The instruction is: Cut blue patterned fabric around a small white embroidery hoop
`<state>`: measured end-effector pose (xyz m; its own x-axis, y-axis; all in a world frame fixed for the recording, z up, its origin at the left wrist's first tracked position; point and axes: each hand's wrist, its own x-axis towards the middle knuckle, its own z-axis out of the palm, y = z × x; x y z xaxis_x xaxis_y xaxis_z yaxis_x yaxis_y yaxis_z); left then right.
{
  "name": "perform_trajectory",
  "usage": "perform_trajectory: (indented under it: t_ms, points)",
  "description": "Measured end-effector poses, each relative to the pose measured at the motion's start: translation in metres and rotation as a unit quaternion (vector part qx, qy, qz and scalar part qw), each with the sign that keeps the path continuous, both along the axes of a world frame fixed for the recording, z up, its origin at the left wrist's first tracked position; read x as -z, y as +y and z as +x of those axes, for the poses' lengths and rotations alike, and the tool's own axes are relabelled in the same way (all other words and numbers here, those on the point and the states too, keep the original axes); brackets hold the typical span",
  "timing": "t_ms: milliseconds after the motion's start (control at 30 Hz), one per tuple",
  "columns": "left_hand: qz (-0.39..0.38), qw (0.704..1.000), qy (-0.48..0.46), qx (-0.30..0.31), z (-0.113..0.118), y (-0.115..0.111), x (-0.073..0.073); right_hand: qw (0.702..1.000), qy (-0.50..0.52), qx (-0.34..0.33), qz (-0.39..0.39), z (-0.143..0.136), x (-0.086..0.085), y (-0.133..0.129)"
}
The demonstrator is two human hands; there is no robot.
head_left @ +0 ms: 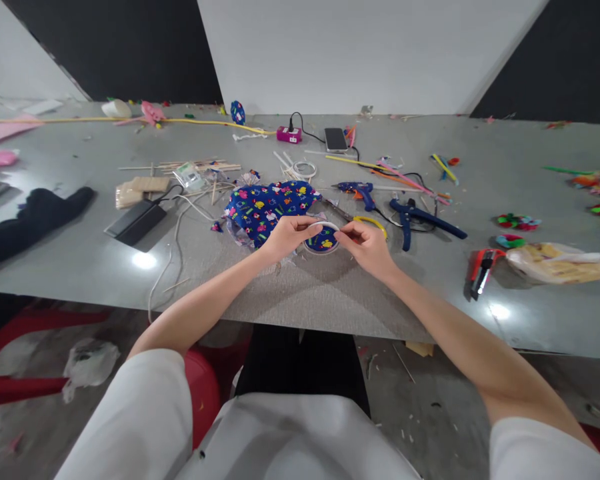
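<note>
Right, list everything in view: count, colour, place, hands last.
ring: one, white rim with blue patterned cloth inside, held between both hands
cloth: one, blue with bright prints, just behind the left hand
glue gun: one, blue, behind the right hand
pliers: one, dark blue, right of the glue gun
knife: one, red and black, right front
bag: one, clear with tan contents, far right
phone: one, dark, rear centre
black box: one, left of the cloth
sticks: several, pale wood, left rear
table: one, grey
left hand: grip on the ring's left edge
right hand: grip on the ring's right edge
</note>
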<state>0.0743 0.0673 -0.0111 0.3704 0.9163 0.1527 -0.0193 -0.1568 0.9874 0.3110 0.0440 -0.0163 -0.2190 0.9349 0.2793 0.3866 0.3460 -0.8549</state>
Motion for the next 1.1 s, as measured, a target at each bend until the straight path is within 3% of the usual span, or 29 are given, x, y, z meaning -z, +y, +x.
perform_trajectory:
  t_ms: [133,233,333,433,700,900,1100]
  points:
    - [0.024,0.999,0.009,-0.036,0.0,0.002,0.005,0.985,-0.155,-0.019,0.078,0.009,-0.006,0.004]
    - [0.046,0.997,0.02,-0.065,-0.001,0.003,0.007,0.937,-0.318,0.074,0.126,0.022,-0.004,0.009]
    - [0.069,0.994,0.021,-0.084,-0.002,0.004,0.007,0.889,-0.426,0.15,0.083,0.037,0.007,0.018]
    - [0.089,0.991,0.026,-0.097,-0.003,0.005,0.006,0.873,-0.469,0.127,0.044,0.05,0.017,0.028]
    - [0.121,0.982,0.026,-0.144,-0.006,0.007,0.005,0.879,-0.468,0.071,0.057,0.06,0.023,0.043]
    - [0.128,0.976,-0.014,-0.175,-0.007,0.011,0.004,0.863,-0.497,0.048,0.078,0.059,0.026,0.044]
    - [0.125,0.973,-0.034,-0.192,-0.009,0.014,0.003,0.921,-0.375,0.098,0.036,0.063,0.022,0.051]
